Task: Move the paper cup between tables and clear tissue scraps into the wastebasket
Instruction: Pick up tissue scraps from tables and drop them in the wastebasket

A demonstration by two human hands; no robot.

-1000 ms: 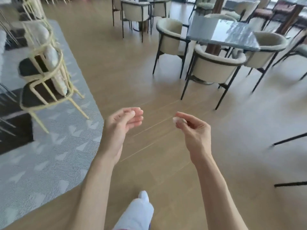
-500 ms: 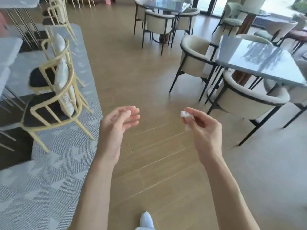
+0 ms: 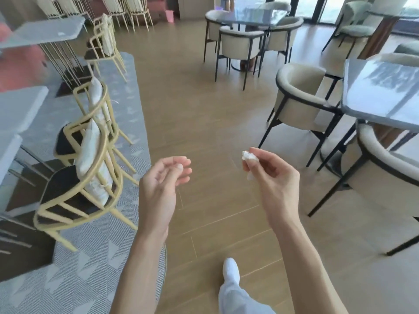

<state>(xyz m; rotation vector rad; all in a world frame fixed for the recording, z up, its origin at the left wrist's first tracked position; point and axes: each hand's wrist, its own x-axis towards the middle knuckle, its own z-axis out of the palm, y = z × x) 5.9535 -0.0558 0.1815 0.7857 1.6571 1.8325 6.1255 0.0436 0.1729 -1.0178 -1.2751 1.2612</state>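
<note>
My right hand [image 3: 274,177] is raised over the wooden floor and pinches a small white tissue scrap [image 3: 249,155] between thumb and fingertips. My left hand [image 3: 162,184] hovers beside it, palm turned inward, fingers loosely curled and holding nothing. A small pink wastebasket [image 3: 169,16] stands far off by the back wall. No paper cup shows in this view.
Yellow wire chairs [image 3: 86,168] and grey tables [image 3: 43,30] stand on a grey carpet [image 3: 95,257] at the left. Cream armchairs [image 3: 301,98] surround a glass-topped table [image 3: 381,91] at the right. A wooden floor aisle [image 3: 192,98] runs between them. My white-trousered leg [image 3: 233,288] steps forward.
The view has lifted and advanced along the aisle, so the far tables and the pink wastebasket now show. Both hands keep their pose, the right still pinching the scrap.
</note>
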